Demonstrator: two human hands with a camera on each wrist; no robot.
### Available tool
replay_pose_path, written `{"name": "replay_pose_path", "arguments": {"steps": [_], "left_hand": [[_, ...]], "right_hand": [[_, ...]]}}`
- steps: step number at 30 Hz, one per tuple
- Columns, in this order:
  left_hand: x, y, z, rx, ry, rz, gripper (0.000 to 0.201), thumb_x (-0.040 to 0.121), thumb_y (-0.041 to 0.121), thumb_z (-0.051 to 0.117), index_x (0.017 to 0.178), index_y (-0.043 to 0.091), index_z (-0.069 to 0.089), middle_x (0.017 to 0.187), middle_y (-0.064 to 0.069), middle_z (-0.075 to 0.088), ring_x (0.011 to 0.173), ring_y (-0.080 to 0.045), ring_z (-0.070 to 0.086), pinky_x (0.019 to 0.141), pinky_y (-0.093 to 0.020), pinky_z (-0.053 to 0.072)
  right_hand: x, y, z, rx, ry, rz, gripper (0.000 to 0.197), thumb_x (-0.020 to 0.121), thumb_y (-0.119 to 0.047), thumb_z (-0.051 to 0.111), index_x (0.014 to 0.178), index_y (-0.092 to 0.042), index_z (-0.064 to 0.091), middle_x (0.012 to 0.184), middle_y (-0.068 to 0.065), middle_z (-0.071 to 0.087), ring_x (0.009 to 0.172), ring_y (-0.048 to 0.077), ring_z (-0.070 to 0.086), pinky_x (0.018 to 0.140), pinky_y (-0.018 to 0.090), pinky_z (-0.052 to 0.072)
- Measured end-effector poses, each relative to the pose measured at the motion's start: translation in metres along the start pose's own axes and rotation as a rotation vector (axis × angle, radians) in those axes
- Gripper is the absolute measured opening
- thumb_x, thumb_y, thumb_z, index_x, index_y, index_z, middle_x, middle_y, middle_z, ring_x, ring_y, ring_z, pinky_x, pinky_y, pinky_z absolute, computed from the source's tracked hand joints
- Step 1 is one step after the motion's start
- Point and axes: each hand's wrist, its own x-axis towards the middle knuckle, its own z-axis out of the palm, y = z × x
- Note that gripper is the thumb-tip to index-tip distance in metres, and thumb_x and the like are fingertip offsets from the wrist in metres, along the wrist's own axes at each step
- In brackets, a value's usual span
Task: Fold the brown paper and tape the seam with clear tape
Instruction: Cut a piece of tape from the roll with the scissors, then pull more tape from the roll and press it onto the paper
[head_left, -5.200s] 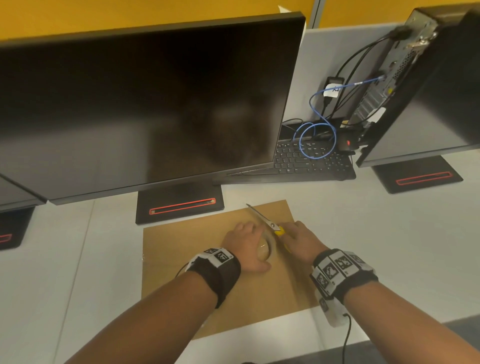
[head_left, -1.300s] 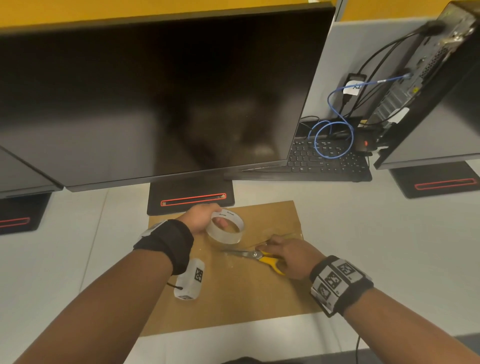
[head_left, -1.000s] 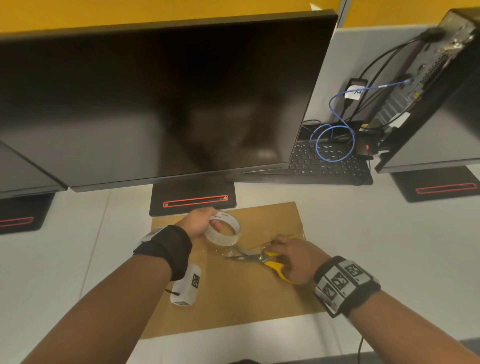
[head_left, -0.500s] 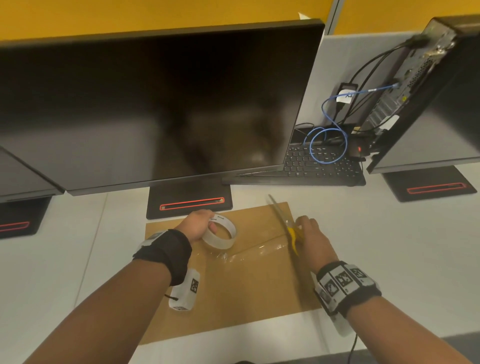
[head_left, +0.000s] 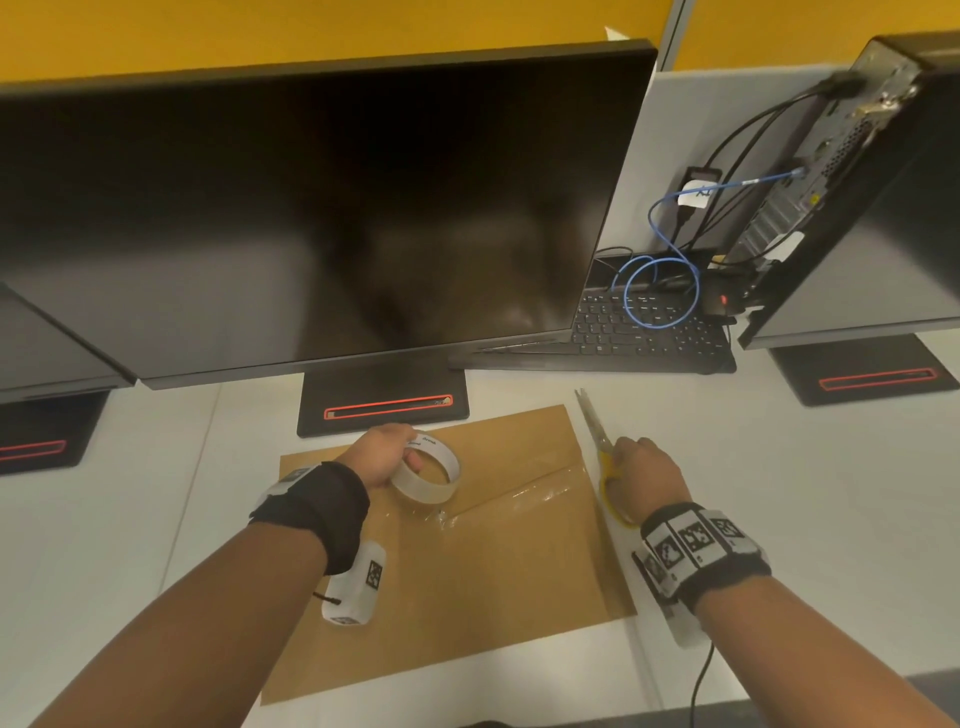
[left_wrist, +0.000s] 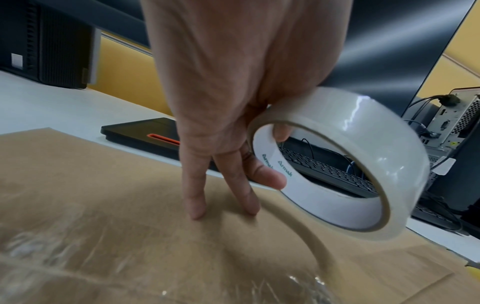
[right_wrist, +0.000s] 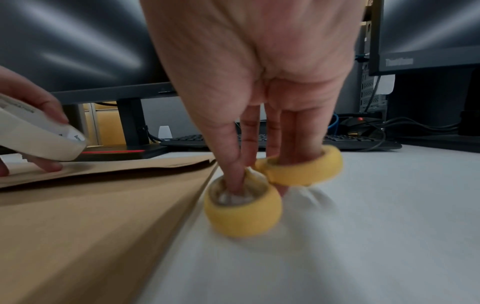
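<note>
The folded brown paper (head_left: 467, 561) lies flat on the white desk, with a strip of clear tape (head_left: 519, 501) stuck slantwise along its seam. My left hand (head_left: 384, 457) grips the clear tape roll (head_left: 428, 475) just above the paper's far left part; two of its fingers (left_wrist: 194, 197) touch the paper (left_wrist: 103, 205) beside the roll (left_wrist: 350, 164). My right hand (head_left: 641, 475) holds the yellow-handled scissors (head_left: 597, 447) on the desk just off the paper's right edge, blades pointing away. Its fingers sit through the yellow handle loops (right_wrist: 244, 209).
A large dark monitor (head_left: 311, 218) on a black stand (head_left: 384, 400) rises right behind the paper. A black keyboard (head_left: 649, 332) with a blue cable lies at the back right, beside another monitor and a small computer (head_left: 831, 156). The desk's front edge is near.
My right hand has carried the scissors from the taped seam in the middle of the paper out to the desk right of the paper. The left hand still holds the roll.
</note>
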Motion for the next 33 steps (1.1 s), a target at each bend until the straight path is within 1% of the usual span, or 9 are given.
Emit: {"name": "replay_pose_path", "arguments": {"steps": [5, 8, 13, 17, 19, 22, 25, 29, 33], "left_hand": [[-0.002, 0.002, 0.000, 0.019, 0.005, 0.023, 0.041, 0.101, 0.029, 0.032, 0.081, 0.012, 0.064, 0.087, -0.009, 0.066, 0.085, -0.025, 0.055, 0.085, -0.037, 0.044], [-0.005, 0.007, 0.005, 0.052, -0.010, 0.042, 0.042, 0.101, 0.028, 0.032, 0.080, 0.011, 0.064, 0.086, -0.010, 0.066, 0.085, -0.024, 0.054, 0.087, -0.036, 0.042], [-0.013, 0.017, 0.018, 0.073, -0.042, 0.088, 0.038, 0.102, 0.026, 0.033, 0.085, 0.008, 0.062, 0.084, -0.009, 0.065, 0.078, -0.021, 0.053, 0.073, -0.024, 0.039], [-0.027, 0.027, 0.023, -0.022, -0.086, 0.156, 0.032, 0.102, 0.022, 0.034, 0.093, 0.005, 0.060, 0.079, -0.008, 0.062, 0.068, -0.015, 0.053, 0.067, -0.020, 0.040], [-0.033, 0.030, 0.025, -0.086, -0.099, 0.195, 0.032, 0.102, 0.022, 0.036, 0.099, 0.005, 0.062, 0.080, -0.009, 0.061, 0.069, -0.015, 0.055, 0.070, -0.022, 0.042], [-0.037, 0.033, 0.025, -0.140, -0.073, 0.237, 0.036, 0.101, 0.021, 0.034, 0.111, 0.003, 0.064, 0.081, -0.009, 0.062, 0.076, -0.018, 0.055, 0.078, -0.027, 0.042], [-0.039, 0.033, 0.021, -0.180, -0.031, 0.241, 0.037, 0.102, 0.018, 0.032, 0.116, 0.002, 0.062, 0.079, -0.008, 0.062, 0.073, -0.018, 0.054, 0.075, -0.026, 0.041], [-0.042, 0.026, 0.014, -0.222, -0.018, 0.250, 0.035, 0.102, 0.018, 0.032, 0.114, 0.002, 0.062, 0.077, -0.005, 0.062, 0.073, -0.018, 0.054, 0.073, -0.025, 0.042], [-0.045, 0.018, 0.009, -0.210, -0.055, 0.275, 0.038, 0.102, 0.021, 0.031, 0.108, 0.001, 0.063, 0.080, -0.006, 0.063, 0.081, -0.020, 0.057, 0.090, -0.036, 0.042]], "right_hand": [[-0.003, -0.008, 0.000, -0.158, -0.039, -0.022, 0.021, 0.089, -0.012, 0.044, 0.108, -0.011, 0.054, 0.103, 0.008, 0.060, 0.092, 0.024, 0.060, 0.066, 0.028, 0.042], [-0.005, -0.010, 0.001, -0.161, -0.046, 0.016, 0.025, 0.089, -0.012, 0.042, 0.113, -0.011, 0.052, 0.111, 0.009, 0.054, 0.099, 0.027, 0.058, 0.071, 0.032, 0.046], [-0.010, -0.014, -0.003, -0.148, -0.024, 0.033, 0.027, 0.087, -0.012, 0.047, 0.114, -0.013, 0.052, 0.117, 0.008, 0.044, 0.102, 0.026, 0.052, 0.071, 0.033, 0.046], [-0.022, -0.032, -0.011, 0.115, 0.088, -0.300, 0.024, 0.090, -0.024, 0.053, 0.113, -0.017, 0.058, 0.114, 0.003, 0.050, 0.096, 0.022, 0.057, 0.078, 0.032, 0.050], [-0.028, -0.048, -0.016, 0.275, 0.027, -0.436, 0.026, 0.089, -0.022, 0.056, 0.115, -0.019, 0.058, 0.113, 0.000, 0.054, 0.095, 0.018, 0.058, 0.081, 0.029, 0.048], [-0.034, -0.066, -0.017, 0.478, -0.179, -0.465, 0.051, 0.084, -0.012, 0.062, 0.132, -0.024, 0.050, 0.114, -0.008, 0.054, 0.097, 0.012, 0.054, 0.085, 0.022, 0.045], [-0.035, -0.075, -0.012, 0.602, -0.260, -0.442, 0.063, 0.082, -0.015, 0.069, 0.139, -0.028, 0.044, 0.113, -0.013, 0.054, 0.092, 0.006, 0.057, 0.089, 0.020, 0.045], [-0.029, -0.080, -0.008, 0.656, -0.261, -0.419, 0.048, 0.088, -0.025, 0.066, 0.134, -0.029, 0.052, 0.116, -0.011, 0.061, 0.100, 0.009, 0.060, 0.095, 0.024, 0.044], [-0.024, -0.085, -0.008, 0.708, -0.196, -0.449, 0.021, 0.091, -0.022, 0.060, 0.103, -0.038, 0.063, 0.105, -0.017, 0.066, 0.100, 0.009, 0.060, 0.088, 0.022, 0.047]]}}
